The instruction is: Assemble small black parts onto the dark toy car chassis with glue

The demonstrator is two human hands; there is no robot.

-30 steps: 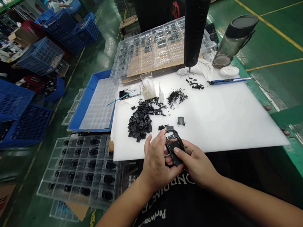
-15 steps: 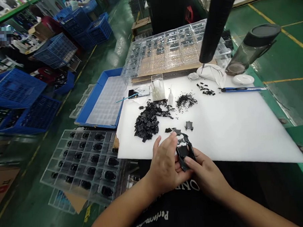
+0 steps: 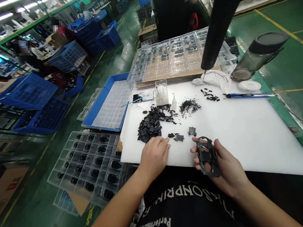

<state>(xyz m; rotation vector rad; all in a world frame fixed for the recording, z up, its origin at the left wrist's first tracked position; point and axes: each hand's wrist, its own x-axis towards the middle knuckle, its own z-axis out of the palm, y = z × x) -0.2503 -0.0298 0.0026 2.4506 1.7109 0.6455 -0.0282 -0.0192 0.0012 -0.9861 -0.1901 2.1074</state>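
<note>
clear blister tray of black parts sits just left of the white worktop. left hand is open and empty, resting on the worktop's near edge, near a pile of black plastic scrap and two small black pieces. right hand grips the black plastic frame, held just above the near edge, close to a small grey part.
</note>
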